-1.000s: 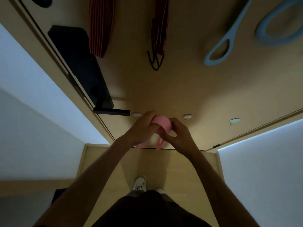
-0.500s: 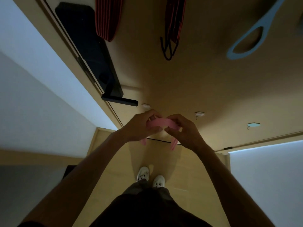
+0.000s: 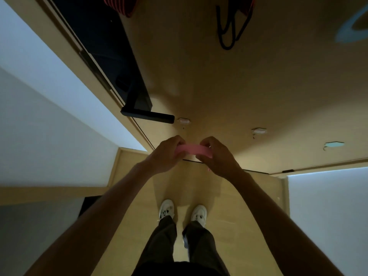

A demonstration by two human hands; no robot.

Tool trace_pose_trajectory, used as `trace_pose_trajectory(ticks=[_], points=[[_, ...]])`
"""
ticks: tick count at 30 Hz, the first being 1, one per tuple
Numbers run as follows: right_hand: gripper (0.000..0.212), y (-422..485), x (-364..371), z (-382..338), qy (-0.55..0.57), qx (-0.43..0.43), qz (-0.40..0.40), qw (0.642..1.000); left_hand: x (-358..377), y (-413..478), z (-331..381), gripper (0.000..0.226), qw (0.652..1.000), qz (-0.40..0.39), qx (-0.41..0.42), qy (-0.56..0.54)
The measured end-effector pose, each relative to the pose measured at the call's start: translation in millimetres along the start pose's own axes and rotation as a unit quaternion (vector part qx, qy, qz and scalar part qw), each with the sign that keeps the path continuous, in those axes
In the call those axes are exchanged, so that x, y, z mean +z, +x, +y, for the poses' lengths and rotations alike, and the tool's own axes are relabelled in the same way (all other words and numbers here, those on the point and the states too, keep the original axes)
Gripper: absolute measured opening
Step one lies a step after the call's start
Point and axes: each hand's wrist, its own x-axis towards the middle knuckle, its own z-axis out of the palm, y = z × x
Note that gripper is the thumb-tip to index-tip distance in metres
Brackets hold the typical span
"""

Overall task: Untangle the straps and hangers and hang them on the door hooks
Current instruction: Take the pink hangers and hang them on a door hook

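Note:
A pink strap (image 3: 192,149) is stretched flat between my two hands, close to the wooden door (image 3: 229,86). My left hand (image 3: 166,154) grips its left end and my right hand (image 3: 217,156) grips its right end. Small white hooks (image 3: 183,121) (image 3: 258,131) and a pale blue-green hook (image 3: 333,144) stick out of the door just above my hands. Higher on the door hang a red-and-black strap (image 3: 121,5), a black hook on a red strap (image 3: 229,30) and a light blue hanger (image 3: 350,30), all cut off by the frame's top edge.
A black door handle (image 3: 147,115) on a black lock plate (image 3: 111,56) juts out left of my hands. White walls flank the door on both sides. My feet in white shoes (image 3: 166,209) stand on the wooden floor below.
My hands have moved apart and pulled the pink strap out flat between them. The view has tilted down, so the hanging straps and blue hanger slid toward the top edge.

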Motion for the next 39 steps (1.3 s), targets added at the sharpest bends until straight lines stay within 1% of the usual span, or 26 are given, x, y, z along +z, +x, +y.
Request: trace_pose_trajectory(ticks=[5,10,13,17,22,24,26,29,33,36,39], points=[[0.031,29,38,18,-0.037,0.002,0.043,0.998,15,23,-47,0.033,0.996,0.027,0.06,0.061],[0.023,59,65,27,-0.066,-0.026,0.147,0.987,15,45,-66,0.032,0.983,0.11,0.122,0.078],[0.023,72,78,34,-0.099,-0.03,0.193,0.976,18,56,-70,0.036,0.974,0.147,0.147,0.093],[0.022,83,92,41,-0.136,-0.012,0.241,0.961,30,65,-79,0.036,0.967,0.185,0.149,0.088],[0.025,97,102,42,-0.167,0.009,0.308,0.937,44,79,-89,0.038,0.96,0.24,0.122,0.077],[0.025,102,104,42,-0.174,0.017,0.313,0.933,47,84,-90,0.035,0.962,0.247,0.096,0.069],[0.025,105,109,45,-0.186,0.023,0.314,0.931,49,86,-91,0.033,0.967,0.236,0.076,0.064],[0.026,104,117,53,-0.199,0.029,0.3,0.932,53,86,-95,0.031,0.971,0.216,0.083,0.064],[0.026,106,125,59,-0.194,0.039,0.267,0.943,61,91,-100,0.028,0.978,0.194,0.062,0.053],[0.027,111,129,57,-0.168,0.053,0.254,0.951,68,97,-99,0.028,0.983,0.18,0.03,0.013],[0.022,114,132,52,-0.124,0.066,0.249,0.958,73,101,-97,0.026,0.984,0.174,0.004,-0.042]])
